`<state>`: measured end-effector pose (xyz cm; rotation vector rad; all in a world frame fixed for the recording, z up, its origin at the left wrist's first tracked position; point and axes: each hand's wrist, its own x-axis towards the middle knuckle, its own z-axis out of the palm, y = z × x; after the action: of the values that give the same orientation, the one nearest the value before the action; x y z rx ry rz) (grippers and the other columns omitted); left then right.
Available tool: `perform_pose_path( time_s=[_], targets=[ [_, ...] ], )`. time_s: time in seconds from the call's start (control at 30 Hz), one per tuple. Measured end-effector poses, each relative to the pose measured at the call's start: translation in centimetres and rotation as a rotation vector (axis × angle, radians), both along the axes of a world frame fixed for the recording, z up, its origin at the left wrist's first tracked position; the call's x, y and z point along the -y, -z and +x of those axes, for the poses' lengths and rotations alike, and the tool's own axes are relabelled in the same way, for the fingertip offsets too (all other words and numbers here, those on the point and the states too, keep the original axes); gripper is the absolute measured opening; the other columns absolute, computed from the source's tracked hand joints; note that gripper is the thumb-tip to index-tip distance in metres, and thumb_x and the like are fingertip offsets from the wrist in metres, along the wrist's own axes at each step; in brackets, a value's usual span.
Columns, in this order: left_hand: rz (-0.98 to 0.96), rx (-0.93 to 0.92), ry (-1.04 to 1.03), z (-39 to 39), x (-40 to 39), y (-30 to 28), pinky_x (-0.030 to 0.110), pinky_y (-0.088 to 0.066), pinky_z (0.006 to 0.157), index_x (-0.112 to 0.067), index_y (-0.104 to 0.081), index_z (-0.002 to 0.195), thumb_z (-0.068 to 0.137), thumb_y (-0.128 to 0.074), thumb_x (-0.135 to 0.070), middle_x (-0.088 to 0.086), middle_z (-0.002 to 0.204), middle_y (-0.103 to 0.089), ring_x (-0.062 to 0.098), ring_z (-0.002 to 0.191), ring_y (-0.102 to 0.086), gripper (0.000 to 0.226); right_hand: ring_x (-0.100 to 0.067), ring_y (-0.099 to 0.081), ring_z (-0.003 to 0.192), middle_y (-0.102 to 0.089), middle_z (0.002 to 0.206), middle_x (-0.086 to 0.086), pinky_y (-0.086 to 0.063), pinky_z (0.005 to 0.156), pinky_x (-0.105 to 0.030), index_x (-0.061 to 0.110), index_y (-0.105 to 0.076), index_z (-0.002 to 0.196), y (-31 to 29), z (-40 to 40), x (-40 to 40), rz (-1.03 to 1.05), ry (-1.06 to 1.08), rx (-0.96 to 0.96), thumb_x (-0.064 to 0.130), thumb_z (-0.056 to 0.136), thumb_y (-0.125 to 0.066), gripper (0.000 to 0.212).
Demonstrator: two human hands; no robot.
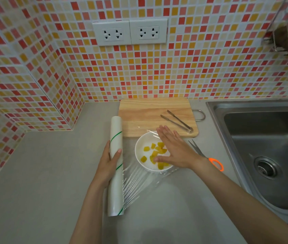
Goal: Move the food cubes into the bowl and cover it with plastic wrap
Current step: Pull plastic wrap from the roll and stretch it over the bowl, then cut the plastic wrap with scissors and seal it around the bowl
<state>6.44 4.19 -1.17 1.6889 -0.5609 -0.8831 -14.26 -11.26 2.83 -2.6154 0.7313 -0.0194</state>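
Observation:
A white bowl (140, 153) on the grey counter holds several yellow food cubes (146, 148). A sheet of clear plastic wrap (136, 182) stretches from the roll (116, 131) across the bowl's top. My left hand (109, 162) grips the roll, which stands left of the bowl. My right hand (173, 148) lies flat with spread fingers on the wrap over the bowl's right side, hiding part of the rim and some cubes.
A wooden cutting board (148, 113) lies behind the bowl with metal tongs (178, 121) on it. Orange-handled scissors (208, 157) lie right of the bowl. A steel sink (263, 147) fills the right side. Tiled walls stand behind and to the left.

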Motion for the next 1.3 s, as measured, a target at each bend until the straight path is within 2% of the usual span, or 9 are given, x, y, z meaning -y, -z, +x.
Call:
perform_pose_path(
  time_s=[0.1, 0.17, 0.23, 0.37, 0.67, 0.77, 0.93, 1.03, 1.3],
  targets=[
    [-0.017, 0.042, -0.016, 0.2, -0.2, 0.1, 0.049, -0.037, 0.110, -0.029, -0.031, 0.144, 0.094, -0.053, -0.031, -0.001, 0.144, -0.047, 0.022, 0.128, -0.050, 0.055, -0.019, -0.018, 0.144, -0.023, 0.155, -0.005, -0.020, 0.116, -0.037, 0.016, -0.024, 0.145, -0.3, -1.4, 0.5, -0.053, 0.225, 0.196, 0.054, 0.088, -0.043, 0.071],
    [-0.033, 0.048, -0.014, 0.1, -0.2, 0.2, 0.052, -0.038, 0.108, -0.029, -0.036, 0.141, 0.095, -0.052, -0.029, 0.003, 0.139, -0.052, 0.029, 0.125, -0.052, 0.049, -0.032, -0.051, 0.118, -0.055, 0.126, -0.013, -0.042, 0.093, -0.038, 0.008, -0.052, 0.124, -0.2, -3.5, 1.1, -0.179, 0.464, 0.239, 0.029, 0.092, -0.050, 0.038],
    [-0.032, 0.042, -0.015, -0.1, 0.1, 0.3, 0.057, -0.038, 0.106, -0.029, -0.038, 0.140, 0.095, -0.052, -0.028, 0.008, 0.137, -0.053, 0.037, 0.125, -0.050, 0.047, -0.038, -0.059, 0.097, -0.061, 0.103, -0.019, -0.045, 0.074, -0.038, 0.003, -0.060, 0.101, -0.1, -6.0, 1.7, -0.198, 0.611, 0.029, 0.012, 0.089, -0.049, 0.019],
    [-0.026, 0.028, -0.017, -0.4, 0.3, 0.4, 0.058, -0.037, 0.107, -0.029, -0.035, 0.142, 0.094, -0.053, -0.030, 0.008, 0.141, -0.050, 0.037, 0.128, -0.048, 0.051, -0.037, -0.059, 0.096, -0.059, 0.104, -0.019, -0.038, 0.066, -0.031, 0.008, -0.052, 0.085, 0.4, -9.0, 1.5, -0.041, 0.610, -0.373, 0.011, 0.086, -0.052, 0.003],
    [-0.025, 0.000, -0.019, -1.0, 0.2, 0.3, 0.060, -0.043, 0.099, -0.030, -0.037, 0.138, 0.094, -0.052, -0.033, 0.022, 0.138, -0.048, 0.036, 0.112, -0.057, 0.047, -0.038, -0.060, 0.097, -0.062, 0.105, -0.019, -0.040, 0.069, -0.032, 0.003, -0.053, 0.100, 1.0, -9.6, -1.2, -0.149, 0.693, -0.369, 0.013, 0.087, -0.047, 0.017],
    [-0.019, -0.008, -0.008, -1.2, 0.5, 0.1, 0.062, -0.036, 0.105, -0.028, -0.031, 0.142, 0.093, -0.052, -0.036, 0.020, 0.146, -0.040, 0.044, 0.130, -0.043, 0.054, -0.036, -0.061, 0.087, -0.066, 0.092, -0.018, -0.040, 0.064, -0.031, 0.007, -0.057, 0.091, 0.2, -11.4, -2.9, -0.114, 0.777, -0.244, 0.015, 0.083, -0.052, 0.013],
    [-0.022, -0.034, -0.020, -1.4, 0.1, 0.4, 0.061, -0.032, 0.109, -0.028, -0.028, 0.145, 0.093, -0.052, -0.036, 0.018, 0.150, -0.035, 0.043, 0.135, -0.036, 0.058, -0.019, -0.053, 0.048, -0.063, 0.055, -0.004, -0.039, 0.042, -0.021, 0.015, -0.062, 0.086, -1.6, -14.2, -8.2, 0.627, 0.710, 0.257, 0.004, 0.068, -0.067, 0.021],
    [-0.023, -0.022, -0.015, -1.4, 0.0, 0.2, 0.060, -0.032, 0.109, -0.026, -0.028, 0.145, 0.094, -0.052, -0.035, 0.015, 0.150, -0.037, 0.042, 0.135, -0.038, 0.057, -0.014, -0.054, 0.049, -0.062, 0.057, 0.001, -0.033, 0.035, -0.018, 0.016, -0.063, 0.093, -1.4, -13.2, -12.8, 0.985, 0.476, 0.122, 0.018, 0.067, -0.074, 0.028],
    [-0.021, 0.042, -0.029, -1.4, -0.4, -0.2, 0.052, -0.033, 0.112, -0.020, -0.027, 0.147, 0.095, -0.050, -0.030, 0.008, 0.149, -0.041, 0.030, 0.135, -0.042, 0.057, -0.007, -0.065, 0.062, -0.062, 0.075, 0.002, -0.038, 0.035, -0.017, 0.013, -0.059, 0.099, -0.6, -6.4, -16.1, 1.108, 0.334, -0.044, 0.044, 0.072, -0.070, 0.043]
  ],
)
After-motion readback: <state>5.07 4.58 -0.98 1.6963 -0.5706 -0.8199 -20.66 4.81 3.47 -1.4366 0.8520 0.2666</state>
